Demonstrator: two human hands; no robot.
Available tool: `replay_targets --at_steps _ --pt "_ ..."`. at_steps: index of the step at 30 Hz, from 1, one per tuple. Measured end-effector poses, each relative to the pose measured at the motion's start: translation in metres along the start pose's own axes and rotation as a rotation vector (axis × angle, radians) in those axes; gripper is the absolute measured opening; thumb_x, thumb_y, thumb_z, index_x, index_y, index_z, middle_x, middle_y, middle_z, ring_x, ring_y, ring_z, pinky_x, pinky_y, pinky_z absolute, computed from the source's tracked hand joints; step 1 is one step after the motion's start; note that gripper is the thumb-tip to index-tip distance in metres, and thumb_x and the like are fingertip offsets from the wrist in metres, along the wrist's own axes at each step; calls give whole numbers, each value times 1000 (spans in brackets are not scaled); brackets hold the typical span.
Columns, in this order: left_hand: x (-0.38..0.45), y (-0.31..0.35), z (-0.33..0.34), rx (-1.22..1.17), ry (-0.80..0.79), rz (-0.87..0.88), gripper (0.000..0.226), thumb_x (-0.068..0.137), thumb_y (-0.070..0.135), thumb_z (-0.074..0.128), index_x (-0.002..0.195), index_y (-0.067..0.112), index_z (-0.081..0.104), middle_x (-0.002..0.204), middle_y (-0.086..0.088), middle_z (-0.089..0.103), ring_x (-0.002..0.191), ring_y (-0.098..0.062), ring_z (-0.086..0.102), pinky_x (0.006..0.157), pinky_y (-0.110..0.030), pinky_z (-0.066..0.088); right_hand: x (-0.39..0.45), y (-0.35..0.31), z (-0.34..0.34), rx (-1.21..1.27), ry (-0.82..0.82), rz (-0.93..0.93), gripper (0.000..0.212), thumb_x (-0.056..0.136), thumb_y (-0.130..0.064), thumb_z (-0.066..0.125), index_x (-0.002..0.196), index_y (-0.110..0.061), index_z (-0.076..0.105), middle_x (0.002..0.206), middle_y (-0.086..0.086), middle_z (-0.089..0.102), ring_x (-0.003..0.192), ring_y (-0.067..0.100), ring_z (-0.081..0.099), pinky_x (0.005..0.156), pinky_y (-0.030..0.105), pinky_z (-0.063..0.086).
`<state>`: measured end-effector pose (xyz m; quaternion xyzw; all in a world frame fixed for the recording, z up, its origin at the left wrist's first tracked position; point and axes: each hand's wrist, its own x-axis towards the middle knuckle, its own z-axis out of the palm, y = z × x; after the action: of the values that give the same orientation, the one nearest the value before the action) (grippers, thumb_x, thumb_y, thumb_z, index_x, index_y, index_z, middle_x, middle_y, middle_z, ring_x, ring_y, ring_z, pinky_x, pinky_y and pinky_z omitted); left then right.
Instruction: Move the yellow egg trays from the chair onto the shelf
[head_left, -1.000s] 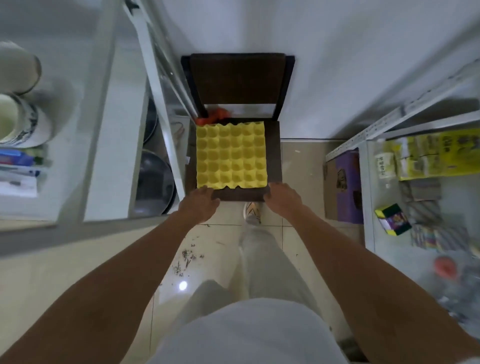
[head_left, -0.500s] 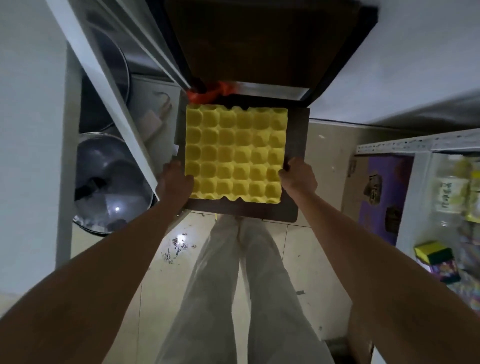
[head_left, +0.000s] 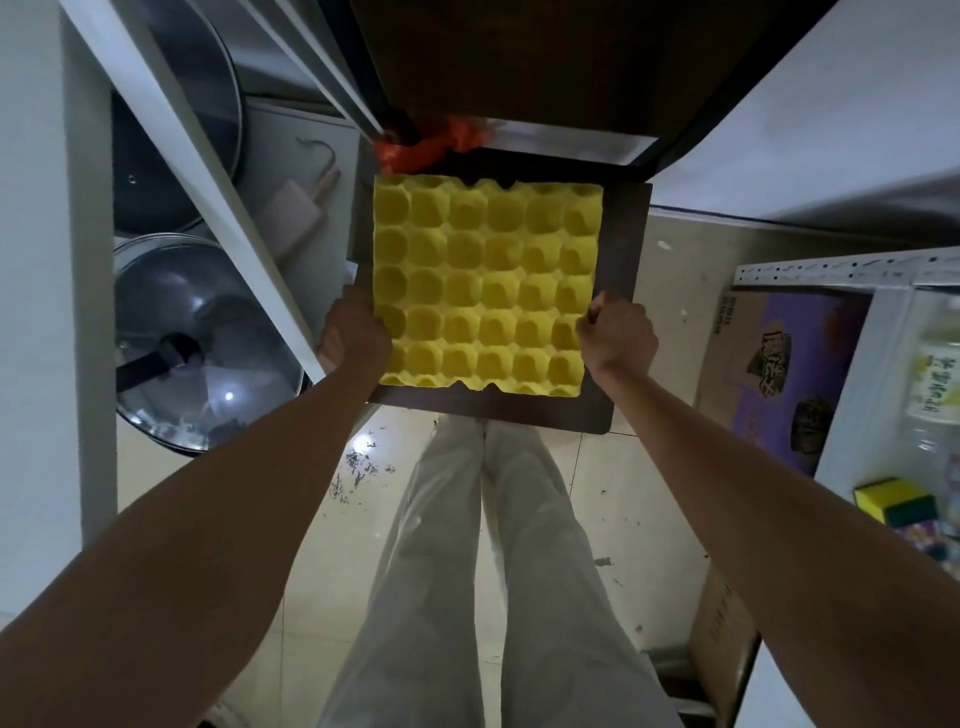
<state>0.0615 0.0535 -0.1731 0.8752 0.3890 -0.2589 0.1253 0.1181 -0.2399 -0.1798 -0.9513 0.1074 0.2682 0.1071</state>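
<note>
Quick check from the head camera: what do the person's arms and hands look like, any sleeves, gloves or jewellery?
Both forearms are bare with no sleeves in view. The left hand and right hand wear no gloves, and no watch, ring or bracelet shows. Light, loose trousers are visible below.

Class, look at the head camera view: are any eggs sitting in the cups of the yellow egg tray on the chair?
No: every cup of the yellow egg tray on the chair seat shows only bare yellow hollows.

A yellow moulded-pulp egg tray (head_left: 485, 283) lies on the dark brown wooden chair seat (head_left: 621, 291); the left hand (head_left: 353, 332) and right hand (head_left: 618, 335) grip its side edges.
</note>
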Motion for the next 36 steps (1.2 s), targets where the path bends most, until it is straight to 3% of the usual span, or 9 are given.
replay_targets --at_steps 5,12,17,20,23,28,31,34,36 --pt "-3 -1 -6 37 74 78 21 104 16 40 114 11 58 111 -16 69 101 -40 68 71 -42 48 -11 8 -7 17 43 -77 11 94 -29 62 96 -17 61 78 1 57 79 30 66 60 30 38" --pt "-18 6 -28 23 72 161 31 93 9 43 123 11 49 103 -25 68 94 -47 66 75 -50 52 -28 9 -18 151 44 -26 13 97 -24 60 103 -15 55 91 10 69 84 33 67 64 36 47" --pt "-42 10 -58 3 132 146 22 95 7 41 117 12 46 95 -17 64 79 -33 54 66 -43 42 -50 9 -39 280 72 -5 13 96 -20 59 105 -15 51 88 8 66 80 31 65 62 34 45" --pt "-77 20 -87 -62 192 225 18 94 9 39 111 13 46 90 -14 59 79 -33 55 70 -48 50 -84 22 -63 434 79 70 19 91 -21 60 103 -17 45 87 7 65 78 32 64 62 37 49" --pt "-128 33 -109 -138 218 345 20 93 15 39 112 14 47 85 -10 58 76 -32 58 67 -42 47 -143 48 -89 604 121 209 24 84 -24 59 97 -18 38 76 0 55 76 33 61 59 37 41" --pt "-234 45 -126 -358 231 624 13 99 20 43 112 18 44 87 -6 57 75 -28 56 63 -39 40 -276 92 -132 856 335 403 31 85 -16 63 108 -7 44 89 6 58 91 36 63 75 49 53" --pt "-305 49 -137 -489 168 752 21 97 28 50 116 17 50 100 -5 64 86 -24 56 72 -37 40 -372 120 -150 880 554 499 34 86 -15 60 113 -11 40 94 15 63 83 36 62 68 46 51" --pt "-379 43 -158 -479 65 922 30 91 32 56 118 18 50 99 -1 64 86 -24 57 74 -38 43 -471 151 -172 861 685 622 30 84 -12 56 101 -19 32 77 7 57 66 31 55 52 38 41" --pt "-430 45 -170 -419 -92 1019 35 90 31 61 117 10 57 106 -10 69 94 -31 62 79 -42 48 -536 176 -186 871 724 682 30 85 -10 57 99 -17 32 75 3 54 66 29 55 52 38 42"
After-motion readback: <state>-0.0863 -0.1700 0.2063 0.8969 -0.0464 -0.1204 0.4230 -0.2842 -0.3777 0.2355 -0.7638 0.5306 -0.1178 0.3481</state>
